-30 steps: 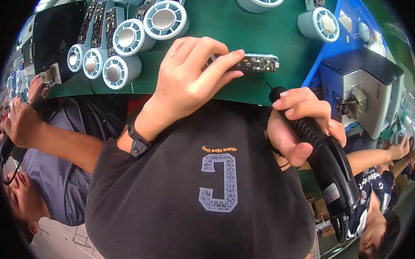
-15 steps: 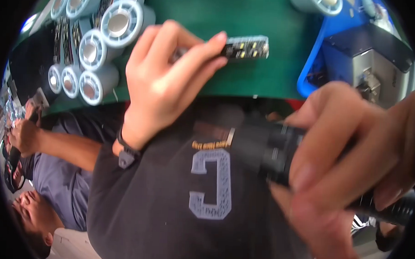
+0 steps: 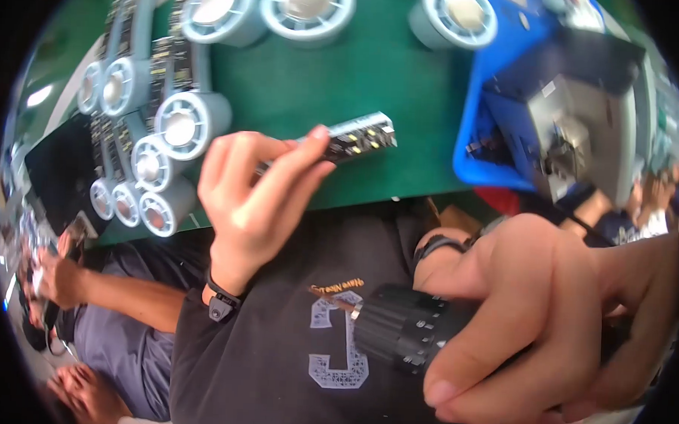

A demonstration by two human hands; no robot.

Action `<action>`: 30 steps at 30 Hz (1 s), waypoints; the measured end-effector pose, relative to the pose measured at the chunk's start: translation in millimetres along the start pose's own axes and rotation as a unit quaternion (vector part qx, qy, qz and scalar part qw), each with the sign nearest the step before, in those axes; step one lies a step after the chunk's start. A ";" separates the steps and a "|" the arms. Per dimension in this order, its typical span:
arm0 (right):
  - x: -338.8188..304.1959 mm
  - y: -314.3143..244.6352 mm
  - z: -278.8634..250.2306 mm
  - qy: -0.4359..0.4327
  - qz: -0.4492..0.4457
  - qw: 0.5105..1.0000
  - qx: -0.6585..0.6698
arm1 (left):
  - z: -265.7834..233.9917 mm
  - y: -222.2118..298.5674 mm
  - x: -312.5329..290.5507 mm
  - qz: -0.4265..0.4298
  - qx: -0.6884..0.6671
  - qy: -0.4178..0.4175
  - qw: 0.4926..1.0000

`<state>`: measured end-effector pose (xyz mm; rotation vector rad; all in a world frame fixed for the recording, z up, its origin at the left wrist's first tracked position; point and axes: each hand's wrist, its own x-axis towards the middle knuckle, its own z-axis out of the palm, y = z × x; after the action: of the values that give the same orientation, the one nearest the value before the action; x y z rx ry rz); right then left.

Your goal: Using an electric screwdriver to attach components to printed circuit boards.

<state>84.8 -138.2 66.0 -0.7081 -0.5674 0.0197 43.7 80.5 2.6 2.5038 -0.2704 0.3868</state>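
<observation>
Pinched in the left hand [image 3: 254,198] is a narrow circuit board [image 3: 361,140]. Below the board, the right hand [image 3: 526,323] wraps around a power screwdriver [image 3: 399,330] (bit [image 3: 336,299] pointing left).

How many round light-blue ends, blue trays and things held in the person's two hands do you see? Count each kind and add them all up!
Round light-blue ends that show: 10
Blue tray: 1
Circuit board, held: 1
Power screwdriver, held: 1
Total: 13
</observation>
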 end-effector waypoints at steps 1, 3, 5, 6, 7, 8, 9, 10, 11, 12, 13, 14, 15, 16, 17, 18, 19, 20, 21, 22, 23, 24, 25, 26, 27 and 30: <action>-1.7 17.8 -6.9 0.013 0.010 1.000 -0.007 | 1.1 -0.5 1.4 0.009 0.007 0.006 1.000; -17.0 -9.7 21.1 0.047 0.039 0.998 -0.014 | -20.5 16.3 -18.7 -0.002 -0.001 -0.021 1.000; 11.5 -14.9 1.8 0.158 -0.122 0.935 -0.292 | -6.0 2.6 3.9 0.022 0.013 0.000 1.000; 22.1 -21.1 -11.2 0.150 -0.127 0.934 -0.298 | 0.1 -2.0 13.1 0.025 0.008 0.010 1.000; 18.4 -36.2 -18.9 0.181 -0.217 0.891 -0.356 | 2.3 -0.9 10.9 0.028 0.002 0.004 1.000; 14.6 -51.7 -25.1 0.208 -0.303 0.836 -0.408 | 4.5 0.6 8.9 0.030 -0.004 -0.002 1.000; 10.2 -67.3 -28.6 0.213 -0.306 0.833 -0.409 | 3.8 3.3 4.3 0.031 -0.002 -0.008 1.000; 15.6 -84.0 -33.3 0.188 -0.299 0.835 -0.423 | 2.5 5.9 4.9 0.033 0.000 -0.008 0.999; 21.6 -98.9 -36.8 0.164 -0.291 0.836 -0.436 | 1.1 8.8 5.8 0.028 0.009 -0.012 0.999; 23.4 -107.1 -37.3 0.139 -0.283 0.835 -0.451 | 0.1 10.1 5.1 0.024 0.016 -0.017 0.999; 23.9 -110.2 -38.6 0.142 -0.285 0.833 -0.453 | -0.2 11.0 4.9 0.020 0.023 -0.022 0.999; 26.3 -111.7 -42.8 0.135 -0.265 0.838 -0.458 | 2.2 11.0 5.5 0.023 0.021 -0.020 0.999; 29.5 -111.7 -48.7 0.128 -0.245 0.843 -0.462 | 4.7 11.0 5.9 0.028 0.015 -0.018 0.999; 33.2 -110.6 -55.6 0.121 -0.224 0.847 -0.466 | 7.1 10.7 6.1 0.031 0.010 -0.016 0.999; 36.1 -109.8 -62.6 0.116 -0.200 0.853 -0.467 | 6.9 12.4 5.0 0.033 0.007 -0.017 0.999; 38.7 -108.3 -69.4 0.110 -0.174 0.859 -0.468 | 6.4 13.3 4.2 0.031 0.008 -0.019 0.999; 41.5 -106.1 -75.4 0.104 -0.150 0.864 -0.469 | 6.3 12.1 4.7 0.033 0.010 -0.018 0.999; 43.2 -104.1 -79.8 0.097 -0.125 0.869 -0.469 | 6.3 11.0 5.0 0.034 0.012 -0.018 0.999; 43.4 -101.5 -82.4 0.096 -0.123 0.870 -0.468 | 6.4 11.0 4.8 0.036 0.014 -0.018 0.999; 43.2 -96.7 -84.2 0.110 -0.127 0.873 -0.457 | 6.9 10.8 5.0 0.034 0.014 -0.018 0.999; 42.6 -92.0 -85.4 0.125 -0.131 0.877 -0.446 | 7.6 10.8 5.0 0.034 0.011 -0.015 0.999; 42.1 -89.2 -85.8 0.139 -0.135 0.880 -0.435 | 8.2 10.9 4.9 0.034 0.008 -0.013 0.999; 42.1 -88.2 -85.7 0.139 -0.134 0.880 -0.435 | 8.9 11.1 5.0 0.034 0.005 -0.010 0.999; 42.3 -87.7 -85.5 0.134 -0.129 0.869 -0.459 | 9.3 11.1 5.4 0.034 0.005 -0.010 0.999; 42.3 -86.8 -85.2 0.128 -0.124 0.857 -0.483 | 8.9 11.3 5.6 0.035 0.007 -0.010 0.999; 40.7 -81.9 -82.9 0.115 -0.116 0.846 -0.508 | 8.6 11.1 6.2 0.036 0.010 -0.012 0.999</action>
<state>146.9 -243.1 85.5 -1.6443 -0.3971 -0.6329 48.3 65.9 3.6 2.5253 -0.3684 0.3915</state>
